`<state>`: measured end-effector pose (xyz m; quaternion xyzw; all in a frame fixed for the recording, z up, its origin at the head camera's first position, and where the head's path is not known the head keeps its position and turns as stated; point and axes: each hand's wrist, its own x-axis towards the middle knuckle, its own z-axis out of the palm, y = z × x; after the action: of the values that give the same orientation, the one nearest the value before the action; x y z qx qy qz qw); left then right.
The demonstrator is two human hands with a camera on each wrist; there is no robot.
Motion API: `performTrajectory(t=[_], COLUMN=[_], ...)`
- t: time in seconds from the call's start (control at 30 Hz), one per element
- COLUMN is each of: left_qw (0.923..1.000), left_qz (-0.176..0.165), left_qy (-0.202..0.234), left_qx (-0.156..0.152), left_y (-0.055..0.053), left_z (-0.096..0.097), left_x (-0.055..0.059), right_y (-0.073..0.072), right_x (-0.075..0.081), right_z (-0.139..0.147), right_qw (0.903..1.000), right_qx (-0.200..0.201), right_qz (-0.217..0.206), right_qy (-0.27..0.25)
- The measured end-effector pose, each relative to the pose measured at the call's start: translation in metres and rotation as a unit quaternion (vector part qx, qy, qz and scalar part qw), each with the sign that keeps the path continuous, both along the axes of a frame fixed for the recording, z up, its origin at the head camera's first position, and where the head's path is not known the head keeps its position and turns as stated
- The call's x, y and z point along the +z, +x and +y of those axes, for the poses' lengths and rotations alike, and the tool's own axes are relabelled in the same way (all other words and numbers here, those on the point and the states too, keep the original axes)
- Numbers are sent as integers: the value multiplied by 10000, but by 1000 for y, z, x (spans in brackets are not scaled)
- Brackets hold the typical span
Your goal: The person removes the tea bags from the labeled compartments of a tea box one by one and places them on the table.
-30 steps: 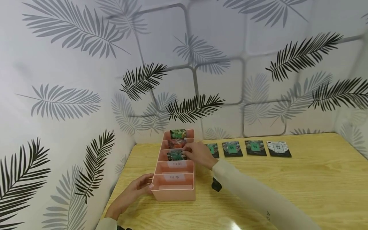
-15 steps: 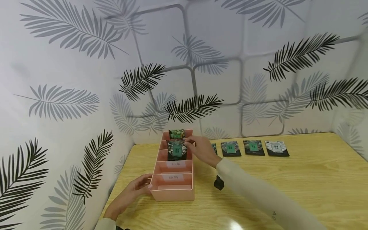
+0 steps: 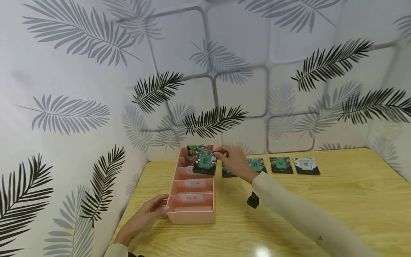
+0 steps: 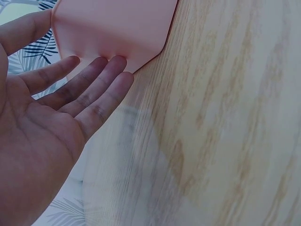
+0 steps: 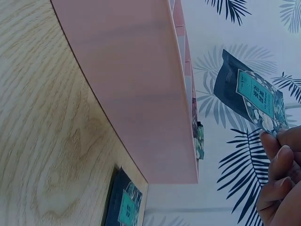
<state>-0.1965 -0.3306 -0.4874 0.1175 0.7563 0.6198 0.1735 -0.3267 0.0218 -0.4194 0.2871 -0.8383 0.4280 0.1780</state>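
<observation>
My right hand [image 3: 236, 160] pinches a corner of a dark tea sachet [image 3: 204, 161] with a green label. The sachet hangs above the right rim of a pink divided box [image 3: 192, 217]; in the right wrist view the sachet [image 5: 251, 94] is clear of the box wall [image 5: 127, 84]. At the box's near left corner rests my left hand [image 3: 149, 214]. Its thumb touches the rim, and its nearly straight fingers [image 4: 113, 70] touch the side wall. A green-patterned sachet [image 3: 194, 149] stands in the farthest compartment. A red one [image 3: 189, 161] is in the compartment before it, partly hidden.
Several sachets lie in a row right of the box: one partly behind the hand [image 3: 227, 171], others with green labels [image 3: 255, 165] [image 3: 281, 165], and a white-topped one [image 3: 306, 165] at the end. Paper labels [image 3: 194, 183] mark the dividers. A leaf-patterned wall covering [image 3: 244, 132] rises behind the table.
My right hand has drawn the sachet up out of the third compartment from the back and moved it rightward, uncovering a divider label. The left hand has stayed at the box.
</observation>
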Motion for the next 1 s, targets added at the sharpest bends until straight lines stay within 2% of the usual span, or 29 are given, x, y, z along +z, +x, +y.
performTrajectory(t=[0.27,0.6,0.83,1.0], left_qw=[10000,10000,10000,10000], left_qz=[41,67,44,28], left_qy=[3,-16,-28,-35], left_qx=[-57,20,69,48], left_y=[-2,1,1,1], left_z=[-2,0,1,1], left_x=[-1,-1,-2,0], right_y=[4,12,12,14], right_x=[0,-2,-11,-18], right_z=[23,46,56,63], right_qw=[9999,9990,9984,9971], right_qx=[-119,-172,-262,-219], right_qz=[-46,-355,-374,-654], right_qy=[101,194,344,321])
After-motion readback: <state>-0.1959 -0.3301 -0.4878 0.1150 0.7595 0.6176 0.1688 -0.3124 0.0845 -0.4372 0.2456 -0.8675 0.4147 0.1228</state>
